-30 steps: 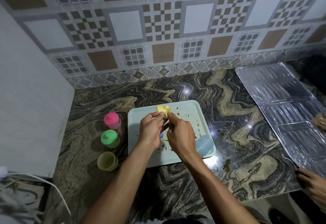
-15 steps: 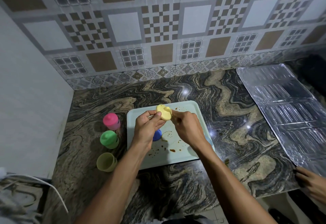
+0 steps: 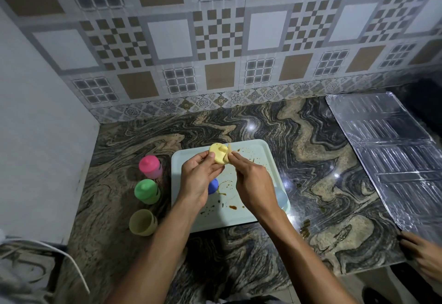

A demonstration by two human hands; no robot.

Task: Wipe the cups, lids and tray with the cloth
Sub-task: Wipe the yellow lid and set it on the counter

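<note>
Now wiping yellow lid point(image 3: 218, 157) above tray's point(image 3: 259, 157) 12 o'clock edge.
Pinched at rim by left hand point(image 3: 196, 179), rubbed with cloth point(image 3: 230, 151) pinched in right hand point(image 3: 251, 181). Probably light, stiff, slick; best gripped by rim.

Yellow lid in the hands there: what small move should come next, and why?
Probably turn the yellow lid a little in the left hand, so that the cloth pinched by the right hand meets a fresh side. The cloth appears to touch only the lid's right edge, and the left hand's fingers cover the other side.
</note>
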